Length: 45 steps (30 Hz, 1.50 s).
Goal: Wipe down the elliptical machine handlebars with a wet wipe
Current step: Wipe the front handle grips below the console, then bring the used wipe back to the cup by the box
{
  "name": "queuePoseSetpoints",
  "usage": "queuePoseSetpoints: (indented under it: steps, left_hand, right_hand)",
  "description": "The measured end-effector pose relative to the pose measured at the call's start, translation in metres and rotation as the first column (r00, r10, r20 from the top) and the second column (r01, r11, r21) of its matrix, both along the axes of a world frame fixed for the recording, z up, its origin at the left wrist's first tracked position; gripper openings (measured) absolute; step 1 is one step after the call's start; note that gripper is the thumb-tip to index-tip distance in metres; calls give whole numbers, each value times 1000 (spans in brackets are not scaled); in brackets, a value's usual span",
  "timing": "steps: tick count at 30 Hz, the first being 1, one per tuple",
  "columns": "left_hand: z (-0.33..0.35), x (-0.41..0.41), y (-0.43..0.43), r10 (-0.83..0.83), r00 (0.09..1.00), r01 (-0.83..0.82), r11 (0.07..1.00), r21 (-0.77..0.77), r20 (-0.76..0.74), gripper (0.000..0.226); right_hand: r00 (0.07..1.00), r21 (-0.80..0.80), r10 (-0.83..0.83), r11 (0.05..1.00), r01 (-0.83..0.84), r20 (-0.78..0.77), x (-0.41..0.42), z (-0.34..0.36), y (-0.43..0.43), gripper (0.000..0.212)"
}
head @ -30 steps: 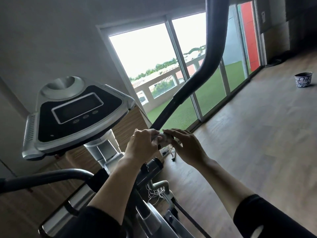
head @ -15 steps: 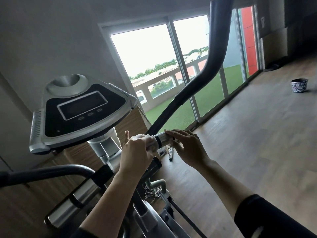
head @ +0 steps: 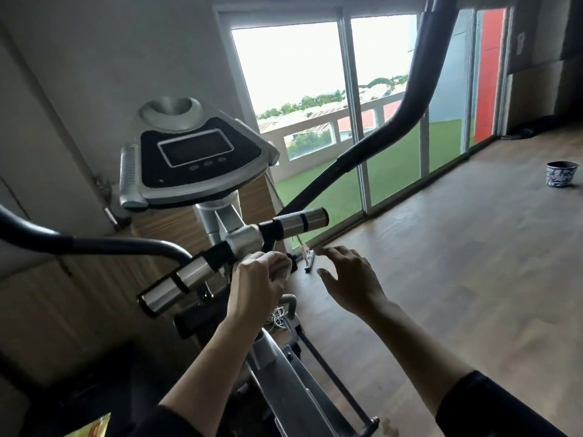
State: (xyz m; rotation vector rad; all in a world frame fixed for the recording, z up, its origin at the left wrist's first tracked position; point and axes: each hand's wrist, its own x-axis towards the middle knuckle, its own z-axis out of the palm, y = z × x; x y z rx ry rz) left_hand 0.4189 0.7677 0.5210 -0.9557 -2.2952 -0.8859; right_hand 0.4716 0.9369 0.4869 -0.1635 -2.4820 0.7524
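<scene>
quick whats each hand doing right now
Left hand: fingers curled round the wet wipe.
Right hand: open, fingers spread, holding nothing.

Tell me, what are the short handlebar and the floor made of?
Handlebar: looks like polished metal sleeves, bright silver sheen, split by black bands, probably rubber or foam. Floor: seems wood or wood-look laminate, brown grain in planks, matte.

We stand in a home exercise room: an elliptical (head: 202, 171) with a console, a wood floor (head: 457, 263), sliding glass doors (head: 356, 105) onto a lawn and balcony rail, a patterned bowl (head: 561, 174) on the floor.
</scene>
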Motion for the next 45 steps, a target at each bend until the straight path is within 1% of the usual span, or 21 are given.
queuePoseSetpoints:
  steps: [3, 5, 8, 11, 13, 19, 24, 30, 34, 39, 45]
  left_hand:
    - [-19, 29, -19, 52, 985, -65, 995, 78, 164, 24]
    - [-30, 51, -33, 127, 964, -148, 986, 72, 233, 20]
    - [-54, 80, -58, 208, 914, -249, 966, 76, 348, 20]
    - [-83, 104, -90, 245, 859, -321, 942, 100, 449, 18]
    - [-102, 120, -116, 283, 826, -366, 927, 82, 489, 17]
    - [-147, 173, -209, 436, 720, -506, 862, -21, 541, 17]
    - [-170, 213, -290, 523, 639, -600, 797, -59, 564, 15]
    - [-196, 251, -393, 615, 535, -680, 720, -136, 579, 16]
    - [-214, 274, -463, 663, 488, -716, 676, -174, 567, 17]
    - [-232, 284, -523, 669, 454, -737, 653, -175, 588, 20]
    - [-246, 262, -558, 645, 452, -705, 681, -196, 616, 22]
  right_hand:
    - [994, 18, 28, 999, -30, 107, 29, -11, -27, 40]
    - [984, 20, 51, 998, -55, 168, 47, -22, -48, 38]
    - [965, -3, 90, 996, -92, 247, 70, -46, -82, 38]
    - [940, 52, 115, 989, -139, 320, 85, -74, -120, 38]
    - [928, 78, 133, 982, -171, 349, 97, -91, -146, 37]
    - [883, 85, 228, 954, -286, 410, 134, -132, -229, 35]
    - [834, 115, 306, 911, -397, 459, 161, -158, -307, 36]
    - [780, 108, 383, 864, -493, 494, 186, -178, -416, 39]
    - [744, 105, 407, 839, -535, 530, 200, -189, -484, 41]
    - [762, 89, 407, 853, -514, 505, 203, -203, -546, 39]
    - [801, 76, 368, 888, -454, 472, 185, -214, -581, 33]
